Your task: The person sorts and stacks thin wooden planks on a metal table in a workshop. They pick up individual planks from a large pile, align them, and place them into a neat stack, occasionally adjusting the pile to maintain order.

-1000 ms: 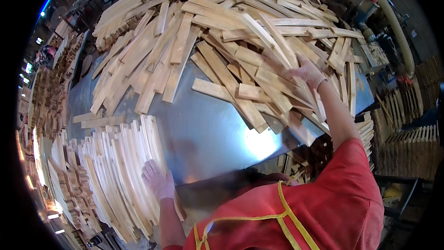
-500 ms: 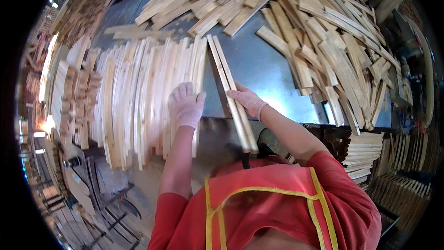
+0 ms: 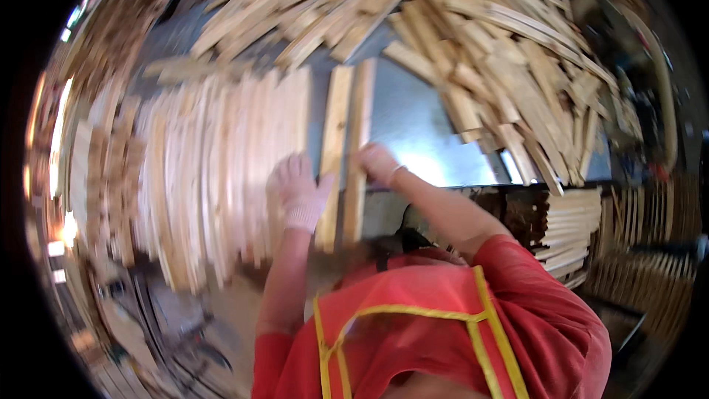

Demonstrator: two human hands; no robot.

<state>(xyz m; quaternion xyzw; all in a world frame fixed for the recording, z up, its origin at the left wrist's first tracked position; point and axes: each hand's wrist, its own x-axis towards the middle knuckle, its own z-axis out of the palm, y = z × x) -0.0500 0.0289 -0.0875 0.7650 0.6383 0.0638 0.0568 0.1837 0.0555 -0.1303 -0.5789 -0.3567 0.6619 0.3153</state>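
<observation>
My left hand (image 3: 299,191), in a pale knit glove, lies with fingers stretched over the right end of a long row of wooden strips (image 3: 214,170) set side by side. Its thumb reaches the edge of a loose wooden strip (image 3: 337,122), which shows a broad face. Just right of that, a second wooden strip (image 3: 361,111) stands roughly parallel, a narrow gap between the two. My gloved right hand (image 3: 380,165) is closed on this second strip's right side; its fingertips are partly hidden. Both strips overhang the table's near edge.
A big jumbled heap of wooden boards (image 3: 487,52) covers the back and right of the metal-topped table (image 3: 410,122). Stacked strips (image 3: 569,229) stand below the table at right. More wood pieces (image 3: 111,177) are piled at the left end of the row.
The two strips, earlier together and slanted in my right hand, are now apart and more upright in view. The left one has turned to show its broad face. My left hand stays on the row.
</observation>
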